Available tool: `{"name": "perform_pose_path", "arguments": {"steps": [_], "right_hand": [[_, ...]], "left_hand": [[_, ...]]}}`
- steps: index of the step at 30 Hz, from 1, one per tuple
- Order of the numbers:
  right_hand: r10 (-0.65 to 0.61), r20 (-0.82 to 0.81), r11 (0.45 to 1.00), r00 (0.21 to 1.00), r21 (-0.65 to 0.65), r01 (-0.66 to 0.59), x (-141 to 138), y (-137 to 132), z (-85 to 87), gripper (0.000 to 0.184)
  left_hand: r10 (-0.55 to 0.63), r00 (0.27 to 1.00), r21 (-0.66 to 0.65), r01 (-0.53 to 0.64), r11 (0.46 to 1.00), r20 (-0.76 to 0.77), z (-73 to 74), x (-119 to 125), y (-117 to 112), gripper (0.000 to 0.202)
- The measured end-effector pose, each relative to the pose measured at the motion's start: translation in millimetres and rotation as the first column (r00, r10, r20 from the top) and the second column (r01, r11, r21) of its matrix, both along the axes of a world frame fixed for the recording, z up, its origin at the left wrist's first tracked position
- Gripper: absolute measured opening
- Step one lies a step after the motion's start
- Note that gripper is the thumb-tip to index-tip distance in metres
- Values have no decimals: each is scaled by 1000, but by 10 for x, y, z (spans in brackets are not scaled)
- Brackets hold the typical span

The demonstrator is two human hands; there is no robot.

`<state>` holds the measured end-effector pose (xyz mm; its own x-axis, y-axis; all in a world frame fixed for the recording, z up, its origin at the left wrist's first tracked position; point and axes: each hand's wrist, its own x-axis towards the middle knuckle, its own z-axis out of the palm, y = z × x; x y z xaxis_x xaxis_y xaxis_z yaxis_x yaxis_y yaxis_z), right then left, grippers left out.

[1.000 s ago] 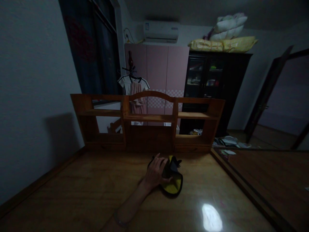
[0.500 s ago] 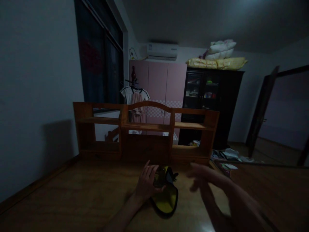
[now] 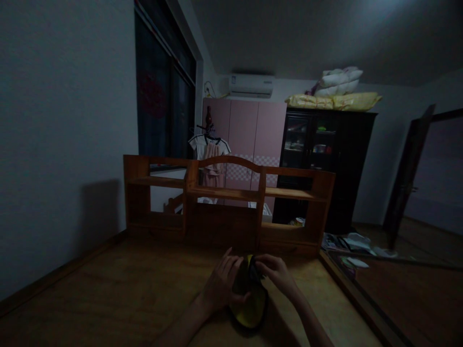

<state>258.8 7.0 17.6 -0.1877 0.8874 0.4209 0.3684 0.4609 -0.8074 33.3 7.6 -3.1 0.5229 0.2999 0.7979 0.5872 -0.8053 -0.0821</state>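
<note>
A yellow item with a black edging (image 3: pixel 252 311) lies on the wooden tabletop, its rounded end toward me. The dim light hides its exact kind. My left hand (image 3: pixel 224 284) curves around its left side, with the thumb resting across the yellow surface. At the upper right of the item, my right hand (image 3: pixel 275 272) has its fingers closed on a dark part of the black edge. The hands partly cover the far portion of the item.
A wooden shelf unit (image 3: pixel 224 194) stands along the back of the tabletop (image 3: pixel 152 289). On the left rises a wall (image 3: pixel 72 96) beside a dark window. Beyond are a pink wardrobe (image 3: pixel 243 126), a dark cabinet (image 3: pixel 356 144) and a doorway on the right.
My right hand has moved left from the air onto the dark edge of the yellow item and closed on it. My left hand stays around the item. The view has shifted slightly.
</note>
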Motion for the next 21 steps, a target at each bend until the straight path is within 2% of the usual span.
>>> {"name": "perform_pose_path", "arguments": {"steps": [5,11,16,21], "right_hand": [[42,-106,998,993,-46,-47,-108,121,-99,38],[-7,-224,1000,975,-13,4,-221,16,-196,36],[-56,-155,993,986,93,71,-341,-116,-124,25],[-64,-100,985,993,156,80,-389,-195,-76,28]], "left_hand": [[37,999,-50,-37,998,18,-66,-14,27,82],[81,992,-120,-70,990,94,-99,-3,24,84],[84,993,-99,-76,992,85,-74,8,-11,85],[87,994,-87,-80,993,71,-52,31,-41,84]]}}
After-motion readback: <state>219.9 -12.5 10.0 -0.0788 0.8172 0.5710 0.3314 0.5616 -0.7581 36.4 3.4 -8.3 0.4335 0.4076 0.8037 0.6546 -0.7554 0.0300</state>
